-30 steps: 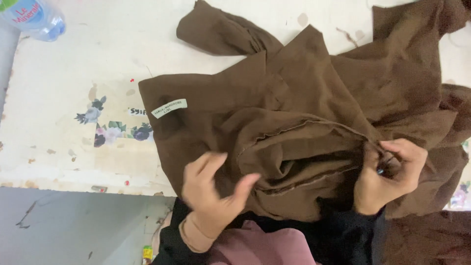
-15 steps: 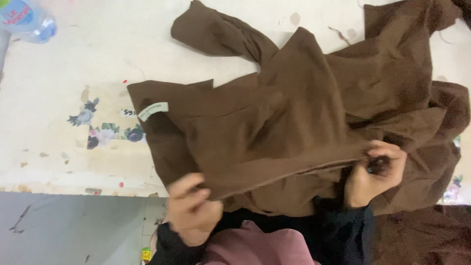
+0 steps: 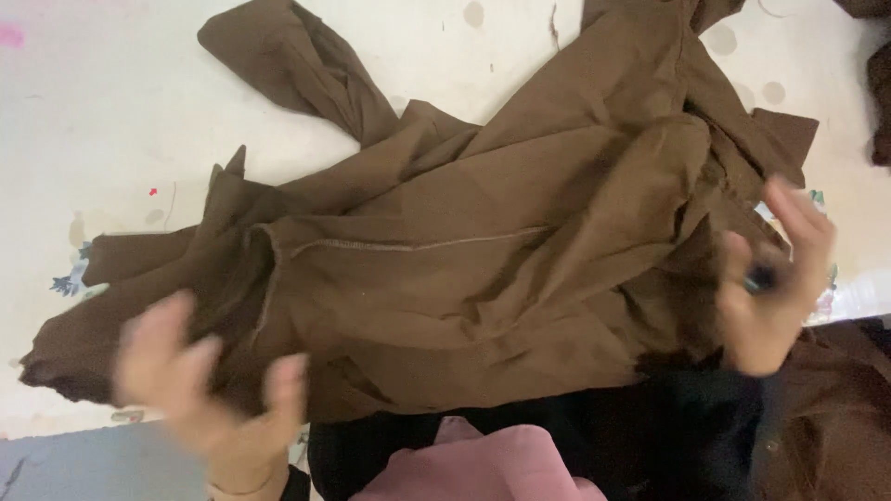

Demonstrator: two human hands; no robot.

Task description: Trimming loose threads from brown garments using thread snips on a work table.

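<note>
- Brown garment (image 3: 464,250): compared with a second ago, it lies spread wider across the pale worktable (image 3: 111,121), reaching further to the left. The small white label seen on its left part earlier is no longer in view, and a stitched seam now runs across the middle, so the cloth appears to have been turned or flipped.
- Meaning of the change: the garment seems to be mid-turn, opened out rather than bunched at the near edge; a sleeve-like part trails off toward the upper left.
- Left hand (image 3: 209,390): blurred by motion, fingers spread wide open. It sits at the garment's lower-left edge; half a second ago it gripped a fold there, and now it seems only to brush the cloth, though blur hides whether there is contact.
- Right hand (image 3: 775,283): fingers partly extended, looser than the earlier closed pinch on the fabric. A small dark object (image 3: 759,278) sits between thumb and fingers; its kind cannot be told.
- Foreground: pink cloth (image 3: 473,464) and dark fabric (image 3: 696,427) lie at the near edge.
</note>
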